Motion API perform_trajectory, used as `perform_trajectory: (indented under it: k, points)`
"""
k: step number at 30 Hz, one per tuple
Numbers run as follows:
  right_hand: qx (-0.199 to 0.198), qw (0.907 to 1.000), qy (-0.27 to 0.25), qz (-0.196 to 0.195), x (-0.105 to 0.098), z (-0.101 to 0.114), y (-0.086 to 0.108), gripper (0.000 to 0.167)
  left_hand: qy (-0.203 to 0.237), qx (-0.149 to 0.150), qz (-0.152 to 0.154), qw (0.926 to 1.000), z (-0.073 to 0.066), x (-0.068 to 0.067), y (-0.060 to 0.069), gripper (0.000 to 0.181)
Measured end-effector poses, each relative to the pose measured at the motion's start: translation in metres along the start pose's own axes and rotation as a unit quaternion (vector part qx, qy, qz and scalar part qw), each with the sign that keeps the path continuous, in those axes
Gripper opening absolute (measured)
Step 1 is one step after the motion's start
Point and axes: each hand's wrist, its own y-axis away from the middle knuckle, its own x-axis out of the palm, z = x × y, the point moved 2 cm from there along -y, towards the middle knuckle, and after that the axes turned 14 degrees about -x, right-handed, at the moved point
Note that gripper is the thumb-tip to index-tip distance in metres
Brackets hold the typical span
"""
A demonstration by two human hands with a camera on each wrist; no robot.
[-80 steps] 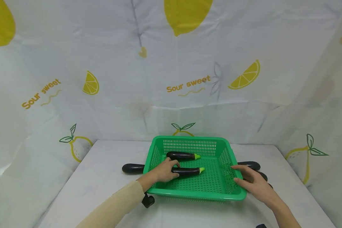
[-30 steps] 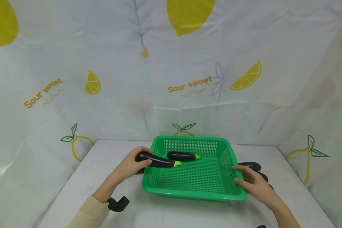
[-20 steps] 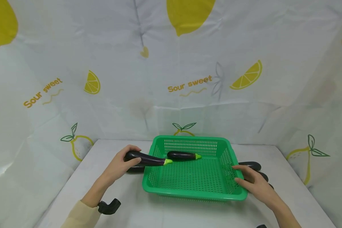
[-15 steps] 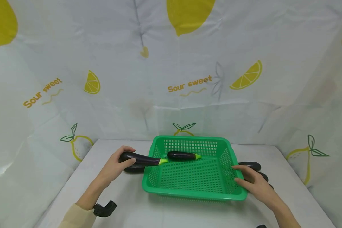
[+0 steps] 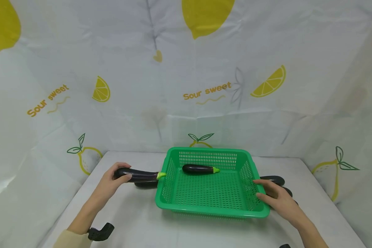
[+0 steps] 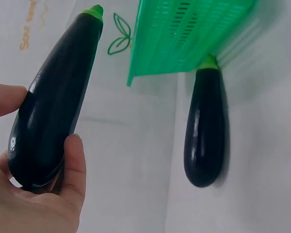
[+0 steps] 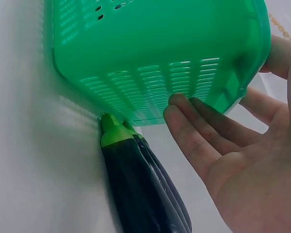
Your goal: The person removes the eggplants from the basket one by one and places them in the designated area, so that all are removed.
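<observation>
My left hand (image 5: 110, 181) grips an eggplant (image 5: 139, 175) by its thick end, thumb on one side and fingers on the other. It is held above the table, green stem pointing at the left rim of a green plastic basket (image 5: 212, 210). Below it, another eggplant (image 6: 205, 131) lies on the table, its stem end by the basket. One eggplant (image 5: 198, 169) lies inside the basket along the back. At the basket's right side, my right hand (image 5: 277, 199) holds the rim, with some fingers over the edge and others along the outer wall.
Several eggplants (image 7: 136, 189) lie on the table to the right of the basket, partly hidden by my right hand. A white tabletop (image 5: 148, 227) carries everything. Behind it hangs a lemon-print sheet (image 5: 130, 124). A black wrist mount (image 5: 101, 231) sits on my left wrist.
My left hand has lifted the front eggplant out of the basket and carried it left past the left rim. The right hand has stayed at the right rim.
</observation>
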Motion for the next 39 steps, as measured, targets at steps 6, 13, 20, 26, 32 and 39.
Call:
perform_trajectory:
  k: [6,13,20,26,32,39]
  points:
    - [-0.001,0.9999,0.010,-0.002,0.001,-0.001,0.000,0.052,0.006,-0.037,-0.020,0.9991,0.013,-0.013,-0.004,0.041]
    - [0.007,1.0000,-0.006,0.002,0.002,-0.003,-0.002,0.054,0.014,-0.077,-0.025,0.9966,0.033,-0.016,-0.009,0.045]
    - [0.000,1.0000,-0.005,0.000,0.002,-0.002,-0.003,0.053,0.030,-0.118,-0.014,0.9925,0.054,-0.012,-0.016,0.049]
    - [-0.003,1.0000,-0.002,-0.003,0.001,-0.002,-0.003,0.052,0.020,-0.134,-0.001,0.9908,0.061,0.001,-0.019,0.051]
    - [-0.001,1.0000,0.002,0.000,0.002,-0.003,-0.001,0.052,0.011,-0.141,0.004,0.9899,0.066,0.017,-0.022,0.049]
    - [-0.003,1.0000,0.003,0.000,0.002,-0.004,-0.001,0.051,0.015,-0.150,0.002,0.9886,0.076,0.035,-0.026,0.049]
